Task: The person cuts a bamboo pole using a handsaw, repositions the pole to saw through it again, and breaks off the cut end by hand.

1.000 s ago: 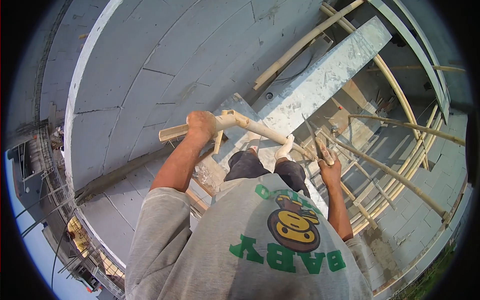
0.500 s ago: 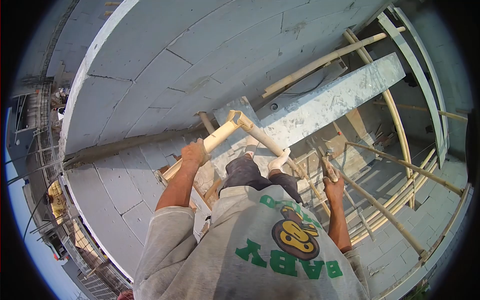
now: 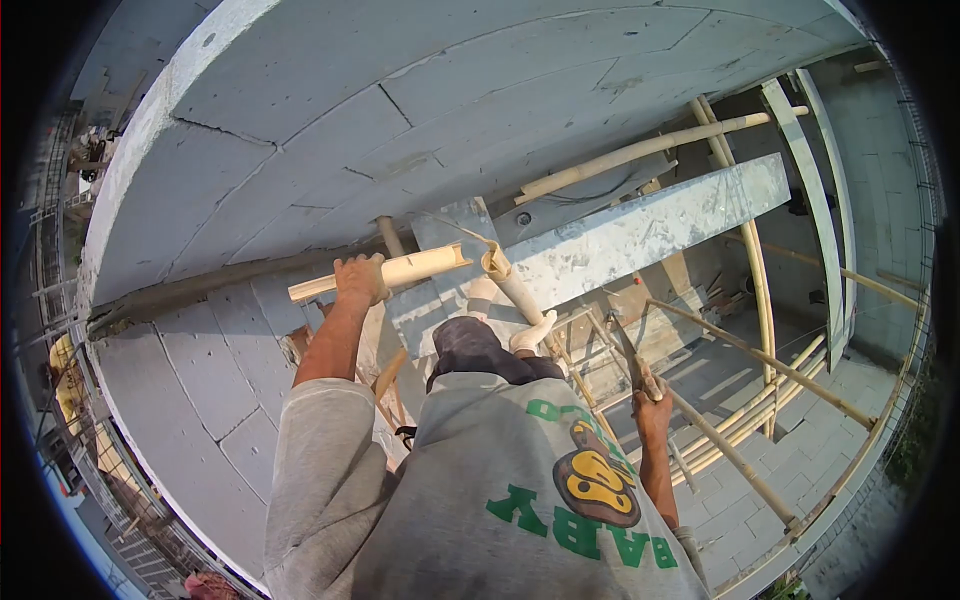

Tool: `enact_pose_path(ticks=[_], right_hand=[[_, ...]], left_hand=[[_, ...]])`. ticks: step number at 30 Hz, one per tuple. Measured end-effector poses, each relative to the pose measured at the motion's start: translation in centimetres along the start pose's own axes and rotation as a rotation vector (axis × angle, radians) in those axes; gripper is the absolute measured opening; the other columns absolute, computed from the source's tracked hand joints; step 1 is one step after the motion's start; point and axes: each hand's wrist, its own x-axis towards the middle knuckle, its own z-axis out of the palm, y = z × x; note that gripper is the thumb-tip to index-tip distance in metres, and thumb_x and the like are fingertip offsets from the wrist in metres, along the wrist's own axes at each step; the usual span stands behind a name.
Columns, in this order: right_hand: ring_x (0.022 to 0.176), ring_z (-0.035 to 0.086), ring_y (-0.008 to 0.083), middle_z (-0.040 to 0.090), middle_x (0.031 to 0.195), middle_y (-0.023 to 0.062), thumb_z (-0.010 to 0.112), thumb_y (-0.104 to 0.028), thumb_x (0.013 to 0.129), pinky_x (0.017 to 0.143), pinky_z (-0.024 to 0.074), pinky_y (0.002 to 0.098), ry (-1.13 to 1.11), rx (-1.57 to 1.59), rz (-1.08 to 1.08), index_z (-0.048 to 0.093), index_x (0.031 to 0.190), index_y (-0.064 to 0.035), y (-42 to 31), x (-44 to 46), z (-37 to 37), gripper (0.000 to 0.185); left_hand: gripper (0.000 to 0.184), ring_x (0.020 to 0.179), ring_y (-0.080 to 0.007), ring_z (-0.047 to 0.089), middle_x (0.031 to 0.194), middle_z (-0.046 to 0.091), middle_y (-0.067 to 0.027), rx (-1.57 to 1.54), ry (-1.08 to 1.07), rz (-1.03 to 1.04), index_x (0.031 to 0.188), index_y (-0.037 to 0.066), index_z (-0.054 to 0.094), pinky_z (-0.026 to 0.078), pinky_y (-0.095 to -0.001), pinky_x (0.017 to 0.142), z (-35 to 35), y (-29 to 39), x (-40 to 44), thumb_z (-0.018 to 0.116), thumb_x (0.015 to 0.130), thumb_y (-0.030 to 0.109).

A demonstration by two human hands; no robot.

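Observation:
My left hand (image 3: 360,280) grips a bamboo piece (image 3: 425,265) whose broken end points right. Just beyond that end, a second bamboo pole (image 3: 515,290) with a split, open top leans down towards my feet; a thin strip sticks out from its top. The two pieces look apart at the break. In my right hand (image 3: 652,400) is the handle of a bladed tool (image 3: 626,345), its blade pointing up and away from the bamboo. The fingers of both hands are wrapped round what they hold.
Below my feet lies a long pale board (image 3: 650,230). A grey block wall (image 3: 330,130) rises ahead and left. Bamboo poles (image 3: 740,350) cross an open drop to the right, with a block floor (image 3: 790,450) below. Another block surface (image 3: 190,370) lies left.
The bamboo in my left hand has parted from the leaning pole and swung more level. My right hand keeps the tool low at the right. The camera view has shifted.

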Motion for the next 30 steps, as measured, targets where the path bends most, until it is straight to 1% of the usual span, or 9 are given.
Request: enact_pose_path(ticks=[2, 5, 8, 11, 16, 17, 22, 27, 30], right_hand=[[0.103, 0.062, 0.0326, 0.064, 0.109, 0.0202, 0.065, -0.006, 0.073, 0.092, 0.0459, 0.0376, -0.022, -0.024, 0.019, 0.058, 0.120, -0.0003, -0.4, 0.0, 0.9, 0.049], [0.104, 0.062, 0.0331, 0.064, 0.111, 0.0214, 0.065, -0.006, 0.073, 0.092, 0.0459, 0.0378, -0.033, -0.019, 0.050, 0.057, 0.121, 0.0012, -2.7, -0.2, 2.7, 0.049], [0.105, 0.062, 0.0335, 0.064, 0.112, 0.0219, 0.065, -0.006, 0.073, 0.093, 0.0456, 0.0378, -0.038, -0.007, 0.048, 0.057, 0.121, 0.0014, -4.9, -0.4, 4.2, 0.049], [0.105, 0.061, 0.0342, 0.064, 0.111, 0.0212, 0.065, -0.010, 0.073, 0.093, 0.0452, 0.0379, -0.048, -0.037, -0.002, 0.057, 0.120, 0.0002, -5.1, 0.0, 5.2, 0.049], [0.052, 0.051, 0.0127, 0.057, 0.071, 0.0036, 0.061, -0.010, 0.083, 0.045, 0.0420, 0.0279, -0.026, -0.136, -0.225, 0.057, 0.116, -0.0050, -2.7, 1.1, 5.7, 0.034], [0.052, 0.051, 0.0127, 0.056, 0.070, 0.0035, 0.061, -0.010, 0.083, 0.045, 0.0422, 0.0278, -0.029, -0.142, -0.224, 0.057, 0.115, -0.0051, -2.5, 1.2, 5.8, 0.033], [0.103, 0.062, 0.0367, 0.064, 0.109, 0.0207, 0.066, -0.010, 0.072, 0.091, 0.0459, 0.0383, -0.049, -0.068, -0.015, 0.058, 0.120, -0.0008, -5.2, -1.0, 6.0, 0.049], [0.103, 0.062, 0.0342, 0.064, 0.108, 0.0211, 0.065, -0.011, 0.073, 0.091, 0.0461, 0.0376, 0.013, -0.026, 0.029, 0.058, 0.119, 0.0005, -3.8, -3.2, 5.3, 0.048], [0.103, 0.062, 0.0324, 0.064, 0.108, 0.0197, 0.065, -0.010, 0.073, 0.091, 0.0458, 0.0374, 0.048, -0.031, 0.075, 0.059, 0.118, -0.0005, -2.9, -4.8, 4.8, 0.047]], left_hand=[[0.066, 0.108, -0.0292, 0.063, 0.113, 0.067, -0.0137, -0.264, -0.264, -0.156, 0.113, 0.013, 0.066, 0.045, -0.0440, 0.094, 1.7, -1.2, -0.6, 0.084, 0.059, 0.048], [0.078, 0.108, -0.0323, 0.063, 0.117, 0.067, -0.0173, -0.660, -0.390, -0.108, 0.120, 0.009, 0.064, 0.047, -0.0394, 0.093, 10.9, -4.8, 0.5, 0.082, 0.057, 0.052], [0.082, 0.109, -0.0341, 0.063, 0.117, 0.066, -0.0187, -0.655, -0.491, -0.178, 0.122, 0.007, 0.063, 0.046, -0.0380, 0.095, 10.2, -4.6, -1.5, 0.082, 0.055, 0.052], [0.079, 0.110, -0.0328, 0.062, 0.116, 0.067, -0.0153, -0.512, -0.395, -0.082, 0.122, 0.011, 0.061, 0.047, -0.0379, 0.092, 10.8, -6.0, -3.3, 0.083, 0.055, 0.047], [0.080, 0.112, -0.0321, 0.060, 0.116, 0.067, -0.0124, -0.407, -0.317, -0.035, 0.124, 0.014, 0.057, 0.042, -0.0444, 0.096, 8.1, -7.2, -6.2, 0.084, 0.055, 0.045], [0.081, 0.113, -0.0319, 0.060, 0.116, 0.067, -0.0122, -0.345, -0.295, -0.033, 0.125, 0.014, 0.056, 0.040, -0.0469, 0.098, 7.6, -7.1, -6.4, 0.084, 0.055, 0.045], [0.076, 0.119, -0.0303, 0.056, 0.122, 0.063, -0.0141, -0.205, -0.325, -0.050, 0.125, 0.014, 0.053, 0.032, -0.0515, 0.104, 8.0, -5.3, -2.9, 0.080, 0.061, 0.044], [0.071, 0.119, -0.0308, 0.056, 0.123, 0.062, -0.0147, -0.060, -0.263, 0.072, 0.127, 0.013, 0.052, 0.031, -0.0498, 0.105, 5.3, 0.1, 1.8, 0.081, 0.066, 0.035], [0.073, 0.119, -0.0311, 0.056, 0.119, 0.062, -0.0154, -0.025, -0.261, 0.112, 0.126, 0.012, 0.052, 0.032, -0.0533, 0.106, 6.6, 2.0, 5.5, 0.083, 0.063, 0.035]])
